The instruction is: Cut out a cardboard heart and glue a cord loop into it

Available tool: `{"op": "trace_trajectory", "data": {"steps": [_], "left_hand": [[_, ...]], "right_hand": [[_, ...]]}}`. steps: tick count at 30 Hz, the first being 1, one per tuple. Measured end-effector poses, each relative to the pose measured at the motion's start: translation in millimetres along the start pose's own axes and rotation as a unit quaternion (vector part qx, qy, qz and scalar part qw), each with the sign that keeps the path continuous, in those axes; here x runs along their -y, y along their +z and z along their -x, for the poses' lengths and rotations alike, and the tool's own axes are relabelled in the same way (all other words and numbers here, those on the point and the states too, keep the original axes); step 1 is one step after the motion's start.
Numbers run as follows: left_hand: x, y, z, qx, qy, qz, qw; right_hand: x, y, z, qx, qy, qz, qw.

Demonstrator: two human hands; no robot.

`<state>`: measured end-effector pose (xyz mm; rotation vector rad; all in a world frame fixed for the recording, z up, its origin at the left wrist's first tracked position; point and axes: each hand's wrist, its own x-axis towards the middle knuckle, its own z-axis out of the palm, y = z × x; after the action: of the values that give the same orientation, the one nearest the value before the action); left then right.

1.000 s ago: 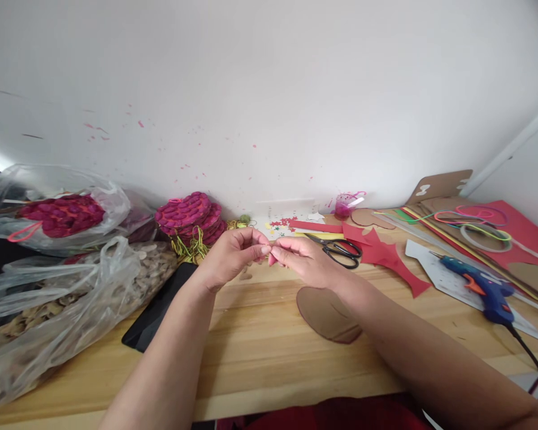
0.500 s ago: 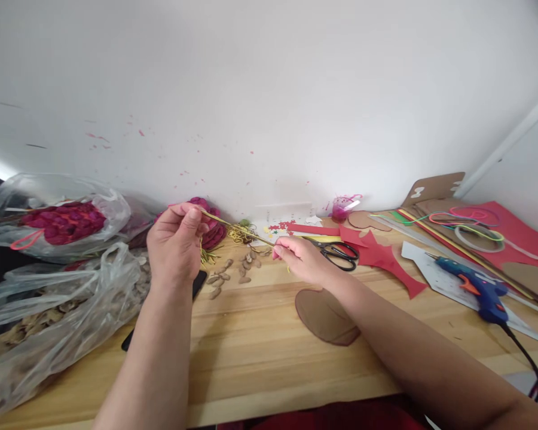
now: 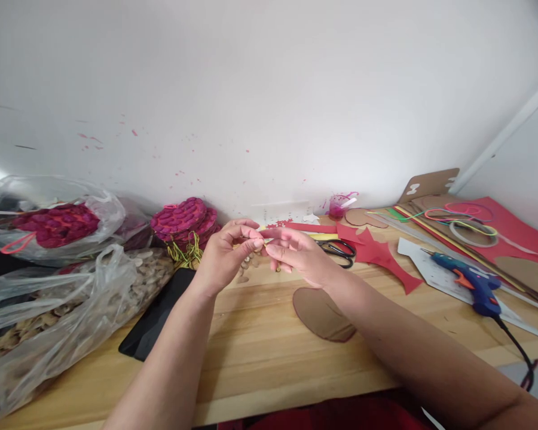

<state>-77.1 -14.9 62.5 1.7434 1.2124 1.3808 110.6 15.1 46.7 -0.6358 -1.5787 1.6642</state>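
Note:
My left hand (image 3: 228, 254) and my right hand (image 3: 298, 255) meet above the middle of the table, fingertips nearly touching. Each is closed in a pinch on a yellow-green cord (image 3: 265, 243), most of it hidden by the fingers. Beyond the fingers, several peanuts in their shells (image 3: 243, 276) lie partly covered on the wood. Black-handled scissors (image 3: 341, 253) rest just right of my right hand. A brown cardboard heart shape (image 3: 320, 313) lies below my right wrist. To the left is a bundle of similar yellow-green cord (image 3: 186, 254) by magenta peanut-covered pieces (image 3: 183, 220).
At the left, plastic bags hold peanuts (image 3: 130, 286) and another magenta piece (image 3: 63, 224). A black phone or tablet (image 3: 155, 319) lies under my left forearm. Red paper scraps (image 3: 383, 260), a blue glue gun (image 3: 470, 280) with its cable and coloured cords (image 3: 461, 215) fill the right side.
My hands have come together from holding the cord stretched between them. The left hand moved right and slightly down, uncovering the magenta pieces and the dark device.

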Motion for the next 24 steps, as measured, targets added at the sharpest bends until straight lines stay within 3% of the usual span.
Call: {"op": "trace_trajectory", "data": {"steps": [4, 9, 11, 16, 20, 24], "left_hand": [[5.2, 0.0, -0.7, 0.001, -0.037, 0.062, 0.997], [8.3, 1.4, -0.1, 0.061, -0.104, 0.079, 0.99], [8.0, 0.8, -0.2, 0.041, -0.101, 0.073, 0.991], [1.9, -4.4, -0.3, -0.083, -0.031, -0.024, 0.996], [-6.0, -4.1, 1.4, -0.096, -0.003, -0.077, 0.992], [-9.9, -2.3, 1.8, -0.08, -0.037, -0.127, 0.988]], "right_hand": [[-4.1, -5.7, -2.4, -0.053, -0.017, 0.096, 0.994], [-2.8, -10.6, -1.9, -0.096, -0.059, 0.196, 0.974], [-0.7, -11.4, -1.4, -0.098, -0.056, 0.21, 0.971], [3.0, -11.7, -1.9, -0.113, -0.041, 0.228, 0.966], [1.8, -10.5, -1.7, -0.129, -0.053, 0.274, 0.952], [-0.4, -9.9, 0.1, -0.121, -0.119, 0.312, 0.935]]}}
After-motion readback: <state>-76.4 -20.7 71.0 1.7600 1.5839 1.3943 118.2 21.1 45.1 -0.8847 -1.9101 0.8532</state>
